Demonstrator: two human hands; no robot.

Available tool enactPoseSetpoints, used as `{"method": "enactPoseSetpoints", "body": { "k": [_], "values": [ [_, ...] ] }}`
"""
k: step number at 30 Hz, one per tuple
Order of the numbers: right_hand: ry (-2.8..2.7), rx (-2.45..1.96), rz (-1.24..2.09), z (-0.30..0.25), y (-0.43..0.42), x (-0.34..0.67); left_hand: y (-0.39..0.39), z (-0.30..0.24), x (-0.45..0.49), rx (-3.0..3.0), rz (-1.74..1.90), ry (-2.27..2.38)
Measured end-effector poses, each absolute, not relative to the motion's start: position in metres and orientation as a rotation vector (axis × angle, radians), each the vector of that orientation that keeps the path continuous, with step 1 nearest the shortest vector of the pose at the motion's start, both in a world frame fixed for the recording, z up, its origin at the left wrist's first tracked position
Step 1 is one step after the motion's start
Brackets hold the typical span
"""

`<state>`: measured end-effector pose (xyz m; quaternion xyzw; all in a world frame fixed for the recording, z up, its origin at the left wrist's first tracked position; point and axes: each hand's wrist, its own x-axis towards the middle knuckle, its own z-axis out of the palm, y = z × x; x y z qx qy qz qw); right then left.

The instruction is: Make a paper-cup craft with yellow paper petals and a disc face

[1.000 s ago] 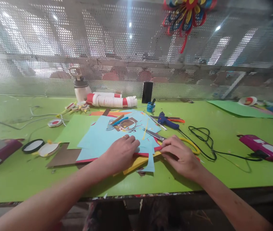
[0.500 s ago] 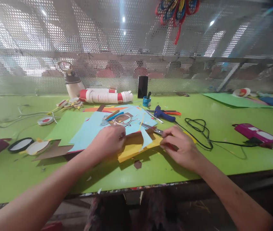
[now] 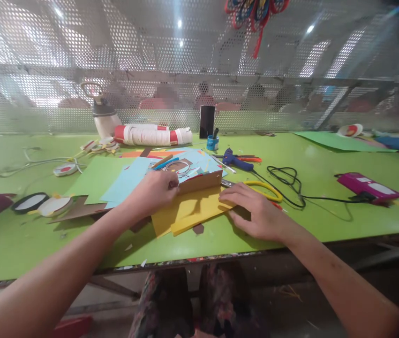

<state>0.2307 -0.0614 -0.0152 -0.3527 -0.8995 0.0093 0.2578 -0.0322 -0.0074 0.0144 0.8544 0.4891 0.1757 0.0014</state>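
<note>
My left hand [image 3: 159, 188] is closed at the front edge of a stack of coloured paper [image 3: 122, 180], its top sheet light blue. That edge is tilted up, so a brown sheet [image 3: 202, 182] shows beside the hand. Under it lies yellow paper [image 3: 185, 209] with a folded strip along its near edge. My right hand [image 3: 255, 211] has its fingers over the right end of the yellow paper and its thumb at the near edge. Yellow-handled scissors [image 3: 264, 188] lie just behind the right hand, partly hidden by it. A wire ring [image 3: 178, 167] and pens [image 3: 164, 163] rest on the stack.
A blue glue gun [image 3: 237, 160] and its black cable lie to the right, near a magenta box [image 3: 368, 188]. Behind stand a phone [image 3: 207, 121], a small blue pot [image 3: 212, 142], stacked paper cups [image 3: 153, 136] and a jug [image 3: 105, 119]. Paper discs [image 3: 55, 205] lie left.
The stack's front edge has tilted up, baring its brown underside and more yellow paper. A pale blue strip no longer hangs over the yellow paper. The scissors' yellow handles now show.
</note>
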Motion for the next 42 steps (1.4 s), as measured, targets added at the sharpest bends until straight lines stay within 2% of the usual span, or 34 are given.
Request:
{"method": "enactPoseSetpoints", "body": {
  "k": [8, 14, 21, 27, 35, 42],
  "values": [
    [-2.493, -1.091, -0.054, -0.022, -0.058, 0.222, -0.009, 0.018, -0.03, 2.626, 0.547, 1.547],
    [-2.427, -1.106, 0.023, -0.02, -0.061, 0.22, -0.009, 0.017, -0.031, 2.619, 0.54, 1.515],
    [-2.468, -0.959, -0.079, -0.016, -0.06, 0.225, -0.009, 0.016, -0.032, 2.632, 0.499, 1.532],
    [-2.442, -0.774, -0.012, -0.01, -0.068, 0.228, -0.008, 0.015, -0.032, 2.636, 0.516, 1.513],
    [-2.419, -0.749, 0.049, -0.013, -0.068, 0.228, -0.01, 0.015, -0.031, 2.622, 0.516, 1.496],
    [-2.341, -0.873, -0.055, -0.022, -0.063, 0.231, -0.013, 0.016, -0.032, 2.629, 0.422, 1.409]
  ]
}}
